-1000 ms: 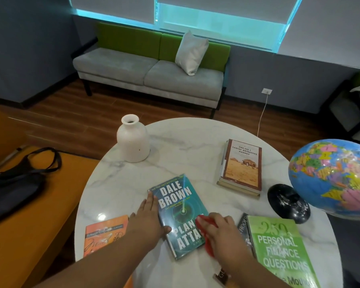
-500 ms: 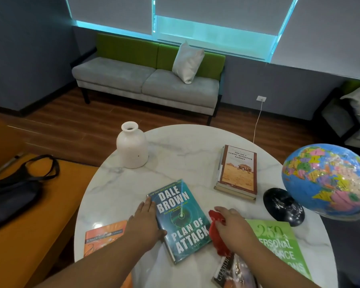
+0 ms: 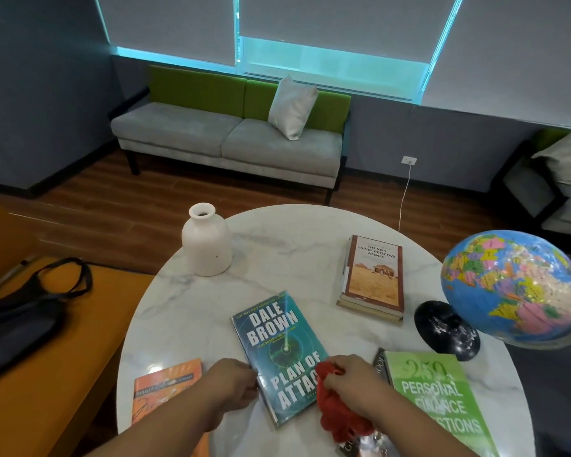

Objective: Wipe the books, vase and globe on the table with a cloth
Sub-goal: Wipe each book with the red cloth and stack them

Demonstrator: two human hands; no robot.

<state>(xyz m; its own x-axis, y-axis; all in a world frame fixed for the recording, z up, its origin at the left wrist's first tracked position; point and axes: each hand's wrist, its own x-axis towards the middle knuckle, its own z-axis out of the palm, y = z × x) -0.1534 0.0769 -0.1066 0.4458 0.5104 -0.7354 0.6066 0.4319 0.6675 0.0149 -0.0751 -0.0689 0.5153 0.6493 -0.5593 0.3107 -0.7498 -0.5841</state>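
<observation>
so the person is leaning over the round marble tabletop [image 3: 294, 239]; the teal book [image 3: 277, 351], the "plan of attack" one, lies flat near the edge closest to them, a bit skewed; their left hand [image 3: 231, 384] has its fingers curled onto that book's left edge and holds it there; the right hand [image 3: 353, 387] is clenched around a bunched-up red cloth [image 3: 337, 413], and the cloth touches the book's near right corner; can't tell if it's pressing down or just resting; the white vase [image 3: 206, 244] stands upright by the far left edge, well apart from the hands; the globe [image 3: 515, 285] sits on its black base [image 3: 447, 329] at the right edge, its ball hanging out past the rim; a short stack topped by the brown detective book [image 3: 374, 278] lies between vase and globe, toward the right; the green finance book [image 3: 439, 404] is at the near right edge, just beside the right hand, on top of a dark book [image 3: 381, 361]; an orange book [image 3: 165, 387] lies at the near left edge, just beside the left hand; off the table there's a black bag [image 3: 20, 318] on an orange bench [image 3: 63, 374]
</observation>
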